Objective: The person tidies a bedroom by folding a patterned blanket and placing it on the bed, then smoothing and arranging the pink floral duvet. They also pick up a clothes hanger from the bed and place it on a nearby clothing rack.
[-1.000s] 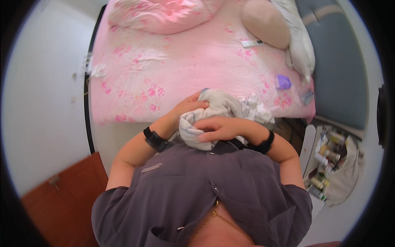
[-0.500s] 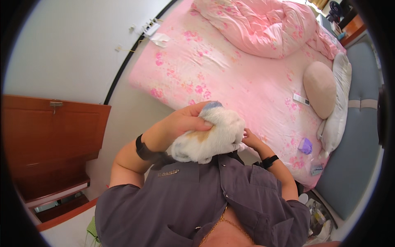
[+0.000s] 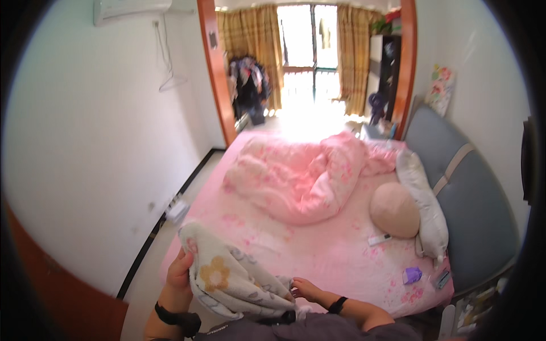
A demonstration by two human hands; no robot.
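Observation:
A soft cream fleece cloth [image 3: 242, 278] with a yellow flower and grey marks hangs partly unfolded in front of my body. Its upper left part is gripped by my left hand [image 3: 180, 270], with the thumb on the cloth's edge. My right hand [image 3: 307, 290] is at the cloth's right end, its fingers bent against the gathered edge. Some of those fingertips are hidden by the fabric. Both wrists wear black bands.
Beyond the cloth lies a bed [image 3: 284, 250] with a pink floral sheet and a crumpled pink quilt [image 3: 307, 187]. A round beige cushion [image 3: 395, 209], a white pillow [image 3: 424, 204], a white remote [image 3: 379, 240] and a purple packet [image 3: 412, 275] are near the grey headboard [image 3: 460, 187].
The cloth was bunched up in my left hand; now it is spread wider between both hands. My view has tilted up, bringing the window and curtains into sight.

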